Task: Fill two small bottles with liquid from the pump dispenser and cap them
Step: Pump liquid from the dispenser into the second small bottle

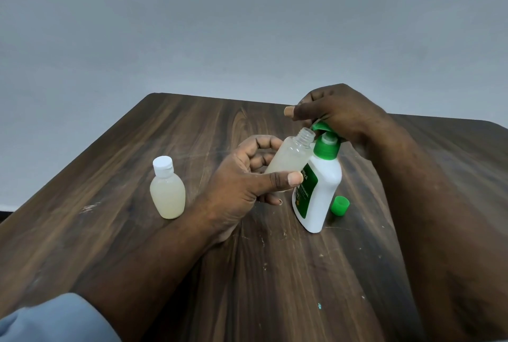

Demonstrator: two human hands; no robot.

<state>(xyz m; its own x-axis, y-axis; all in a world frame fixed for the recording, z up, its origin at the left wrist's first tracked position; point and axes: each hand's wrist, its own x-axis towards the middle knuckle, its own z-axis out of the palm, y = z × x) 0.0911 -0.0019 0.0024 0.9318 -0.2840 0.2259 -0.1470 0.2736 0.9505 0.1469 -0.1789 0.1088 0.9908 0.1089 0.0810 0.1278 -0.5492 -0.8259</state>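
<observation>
Our left hand (247,176) grips the open bottle (291,157) mid-body, tilted, mouth at the dispenser (321,190) nozzle; right hand (343,116) curls over its pump. Bottle looks light, thin, probably squashy and slick, so we hold the body gently, clear of the threads.

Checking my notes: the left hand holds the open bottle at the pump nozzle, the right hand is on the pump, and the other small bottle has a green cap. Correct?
Only the cap colour is wrong: the head view shows a white cap on the other small bottle; the green cap lies beside the dispenser.
</observation>
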